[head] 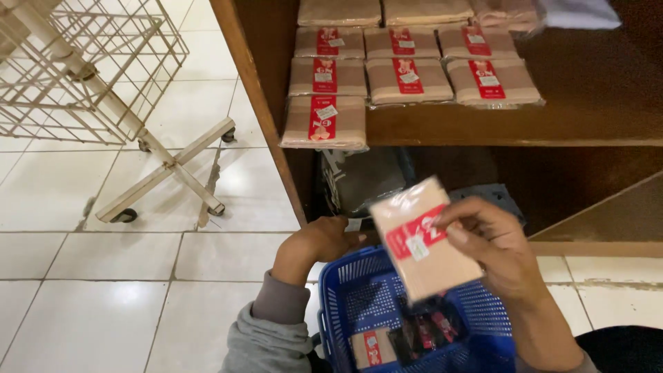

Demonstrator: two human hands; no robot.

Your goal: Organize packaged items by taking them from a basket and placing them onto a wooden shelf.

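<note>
Beige flat packet [423, 242] with a red label band, held up tilted over the blue plastic basket [345, 290], pinched at its right edge by the right hand [494, 242], fingers closed on it. Left hand [319, 242] curled at the basket's far left rim, beside a grey wrapped bundle under the shelf; whether it grips the rim or the bundle cannot be told. Grey sleeve [273, 324] on the left arm.

Inside the basket, near its front wall: one more beige packet [371, 347] lying flat, and dark packets with red labels [425, 335] just beside it, partly hidden by the held packet.

Wooden shelf [552, 117] above: same-kind beige packets in rows at its left front part, one stack [323, 123] overhanging the front left corner, others [407, 79] behind it. Right part of the shelf bare wood. White item [579, 12] at the back edge.

Left on the white tile floor [90, 304]: cream wire rack [83, 62] on a wheeled cross base [173, 166], well apart from the basket.
</note>
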